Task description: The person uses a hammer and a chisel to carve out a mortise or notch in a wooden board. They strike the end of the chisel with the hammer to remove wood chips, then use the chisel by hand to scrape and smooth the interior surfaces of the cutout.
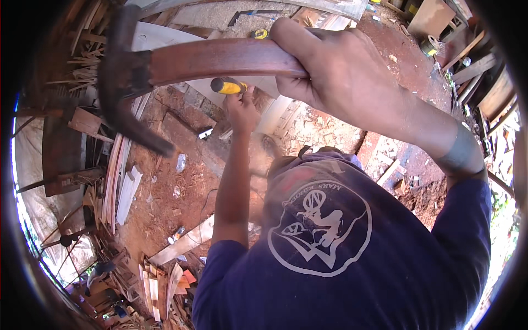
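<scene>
High in front of me, my right hand (352, 77) is closed around the wooden handle of a claw hammer (220, 58). The hammer's dark metal head is at the upper left, close to the camera, with a curved claw pointing downward. My left hand (242, 113) grips a chisel (226, 85) by its yellow and black handle, below and beyond the hammer handle. The chisel's blade is hidden from view. Pale wood (273, 116) lies beside and under my left hand.
A yellow and black tape measure (259, 34) and a black and blue hacksaw (253, 14) lie at the far side. Long planks (116, 170) lean at left, with scrap wood (159, 286) heaped lower left. Shavings and offcuts litter the reddish dirt floor (159, 206).
</scene>
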A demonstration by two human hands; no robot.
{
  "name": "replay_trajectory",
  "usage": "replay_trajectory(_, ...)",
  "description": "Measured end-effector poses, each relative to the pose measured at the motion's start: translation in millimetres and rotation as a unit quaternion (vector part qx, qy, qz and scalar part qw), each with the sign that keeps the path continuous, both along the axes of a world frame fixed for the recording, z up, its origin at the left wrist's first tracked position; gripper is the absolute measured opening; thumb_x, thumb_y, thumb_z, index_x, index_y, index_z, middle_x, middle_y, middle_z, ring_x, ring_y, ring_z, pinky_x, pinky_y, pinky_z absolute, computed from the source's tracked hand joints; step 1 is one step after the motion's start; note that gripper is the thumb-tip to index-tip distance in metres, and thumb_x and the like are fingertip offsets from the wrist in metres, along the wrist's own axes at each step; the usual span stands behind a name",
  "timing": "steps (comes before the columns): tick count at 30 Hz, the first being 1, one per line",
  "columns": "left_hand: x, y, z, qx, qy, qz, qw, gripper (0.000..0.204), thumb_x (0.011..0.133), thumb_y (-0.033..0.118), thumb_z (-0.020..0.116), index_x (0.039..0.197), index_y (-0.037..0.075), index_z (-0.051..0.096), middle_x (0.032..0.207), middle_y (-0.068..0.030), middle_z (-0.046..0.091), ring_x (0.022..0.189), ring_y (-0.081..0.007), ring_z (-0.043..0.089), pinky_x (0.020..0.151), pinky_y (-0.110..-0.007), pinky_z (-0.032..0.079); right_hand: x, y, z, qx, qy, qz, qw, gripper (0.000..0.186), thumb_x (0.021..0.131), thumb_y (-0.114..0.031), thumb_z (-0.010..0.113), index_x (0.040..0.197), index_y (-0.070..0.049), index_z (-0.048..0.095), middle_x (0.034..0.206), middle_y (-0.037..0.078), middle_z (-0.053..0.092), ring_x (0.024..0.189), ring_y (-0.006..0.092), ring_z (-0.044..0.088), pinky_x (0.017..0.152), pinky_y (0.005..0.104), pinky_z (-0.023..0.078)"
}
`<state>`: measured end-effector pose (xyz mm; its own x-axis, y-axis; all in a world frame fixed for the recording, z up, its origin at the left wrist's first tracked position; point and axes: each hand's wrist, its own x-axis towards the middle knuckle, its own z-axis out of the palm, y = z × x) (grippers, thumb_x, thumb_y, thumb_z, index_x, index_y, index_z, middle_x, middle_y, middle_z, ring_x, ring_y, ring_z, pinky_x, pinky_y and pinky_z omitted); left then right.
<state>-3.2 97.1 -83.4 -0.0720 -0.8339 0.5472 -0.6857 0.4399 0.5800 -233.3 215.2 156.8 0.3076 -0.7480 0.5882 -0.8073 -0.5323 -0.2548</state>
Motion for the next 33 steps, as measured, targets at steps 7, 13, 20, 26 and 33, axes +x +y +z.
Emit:
replay_trajectory(7,-2.9,-8.9,14.7,0.132,0.113,-0.073,0.982,0.013,0.098,0.008,0.065,0.098,-0.004,0.062,0.093,-0.0159,0.071,0.094,-0.0259,0.072,0.077,-0.041,0.057,-7.7,-20.3,-51.3,0.239,0.071,-0.046,0.967,0.027,0.090,-0.022,0.069,0.108,-0.005,0.057,0.076,0.017,0.070,0.068,0.0392,0.071,0.062,0.0475,0.058)
replay_trajectory(13,44.9,-29.4,13.9,0.256,0.535,-0.076,0.801,0.007,0.102,0.008,0.062,0.106,0.004,0.059,0.105,-0.0117,0.069,0.099,-0.0243,0.072,0.085,-0.039,0.064,-31.2,-20.9,-52.4,0.216,-0.145,-0.081,0.962,0.027,0.092,-0.022,0.066,0.108,-0.001,0.061,0.073,0.022,0.068,0.069,0.0398,0.071,0.069,0.0479,0.056)
replay_trajectory(20,47.8,-5.2,33.3,0.245,0.490,-0.075,0.833,0.008,0.101,0.008,0.064,0.106,0.004,0.059,0.100,-0.0084,0.068,0.094,-0.0243,0.073,0.083,-0.037,0.064,-82.1,-93.4,-139.1,0.315,-0.130,-0.242,0.908,0.040,0.093,-0.035,0.070,0.106,0.002,0.065,0.087,0.027,0.070,0.086,0.0413,0.071,0.078,0.0496,0.052)
replay_trajectory(26,80.1,18.9,42.3,0.298,0.509,-0.072,0.804,0.007,0.102,0.010,0.062,0.104,0.004,0.059,0.095,-0.0080,0.066,0.086,-0.0209,0.071,0.077,-0.037,0.064,-97.2,-193.2,-222.0,0.359,-0.006,-0.324,0.875,0.043,0.096,-0.039,0.061,0.115,-0.001,0.066,0.100,0.026,0.071,0.096,0.0433,0.069,0.093,0.0503,0.053)
replay_trajectory(33,155.3,51.1,45.1,0.258,0.550,0.019,0.794,0.007,0.103,0.004,0.058,0.109,0.004,0.057,0.094,-0.0080,0.065,0.084,-0.0207,0.069,0.074,-0.035,0.063,-13.3,-105.5,-205.7,0.286,-0.271,-0.242,0.887,0.030,0.100,-0.027,0.059,0.108,-0.001,0.073,0.082,0.014,0.070,0.077,0.0251,0.068,0.073,0.0374,0.052)
